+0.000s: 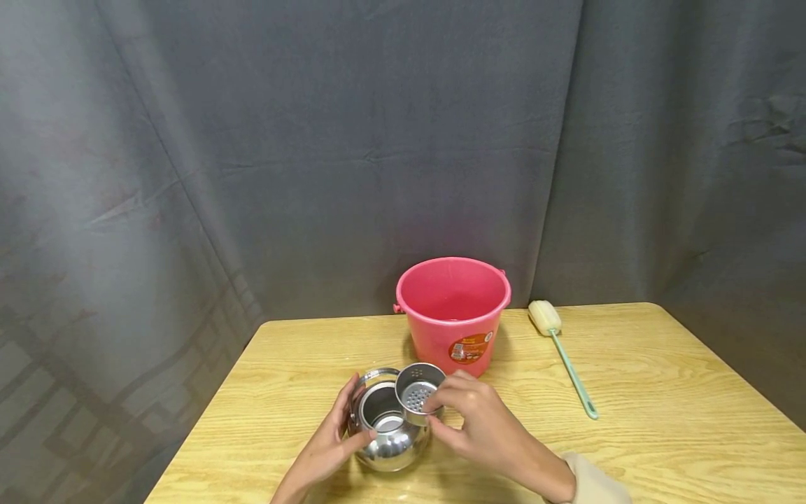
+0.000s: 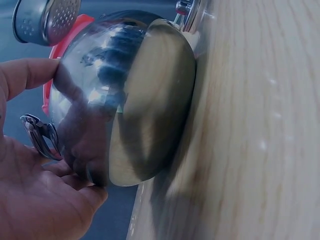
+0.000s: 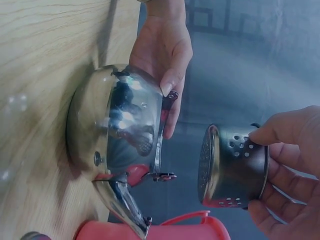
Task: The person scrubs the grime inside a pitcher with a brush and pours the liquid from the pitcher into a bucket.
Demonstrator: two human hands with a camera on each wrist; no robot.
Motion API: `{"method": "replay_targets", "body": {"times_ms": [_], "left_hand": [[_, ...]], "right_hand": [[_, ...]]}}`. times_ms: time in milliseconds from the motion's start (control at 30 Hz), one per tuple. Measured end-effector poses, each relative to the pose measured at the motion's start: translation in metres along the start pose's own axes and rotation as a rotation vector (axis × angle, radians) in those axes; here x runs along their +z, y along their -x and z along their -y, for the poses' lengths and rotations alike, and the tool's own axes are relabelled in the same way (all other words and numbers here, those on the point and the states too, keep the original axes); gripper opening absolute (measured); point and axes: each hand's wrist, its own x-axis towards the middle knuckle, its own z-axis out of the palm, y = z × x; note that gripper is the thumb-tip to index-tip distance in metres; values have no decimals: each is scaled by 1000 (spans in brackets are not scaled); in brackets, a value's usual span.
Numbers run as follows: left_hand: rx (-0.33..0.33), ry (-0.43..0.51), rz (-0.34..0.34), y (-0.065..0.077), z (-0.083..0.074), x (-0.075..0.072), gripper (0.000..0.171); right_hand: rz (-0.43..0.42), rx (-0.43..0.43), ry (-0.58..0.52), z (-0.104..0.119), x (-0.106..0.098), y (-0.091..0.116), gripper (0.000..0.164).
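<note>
right hand (image 1: 472, 413) pinches the strainer (image 1: 412, 399) by its upper edge, thumb and fingers drawn in, parted only by what they hold; from my end it reads as a light hold. left hand (image 1: 330, 441) has thumb and fingers curved about the kettle (image 1: 392, 448), thumb at its near side just below the mouth (image 1: 380, 409), fingers round the left flank. kettle rests on the table (image 1: 296, 364); whether it leans slightly i cannot tell. the relation i mark: taking 12 as straight away from the wearer, the strainer sits at about 2 o'clock of the mouth, overlapping its edge in the head view, while the right wrist view shows it higher than the kettle and apart from it. so from the right fingertips the mouth lies toward 9 o'clock and lower. strainer is a short drum, its axis close to upright, pierced base downward, roughly in line with the kettle's own axis. right hand is nearer the strainer, left hand nearer the kettle. arched handle (image 1: 378, 371) stands at the mouth's far side, 12 o'clock. i note the pink bucket (image 1: 428, 339) at 1 o'clock of the kettle, sponge brush (image 1: 561, 350) toward 2.
</note>
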Motion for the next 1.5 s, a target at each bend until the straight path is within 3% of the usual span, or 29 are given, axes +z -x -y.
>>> {"method": "replay_targets", "body": {"times_ms": [267,600,1000,1267,1500], "left_hand": [[13,9,-5,0,2,2,93],[-40,-7,-18,-1,2,1,96],[-19,-1,-9,0,0,1,95],[-4,-29,-13,0,1,1,94],[21,-31,-6,1,-1,0,93]], "right_hand": [[-24,5,8,-6,-10,11,21],[-41,21,21,-14,-19,23,18],[-69,46,64,-17,-30,32,26],[-69,71,84,-21,-39,40,8],[-68,126,112,-22,-46,46,23]]}}
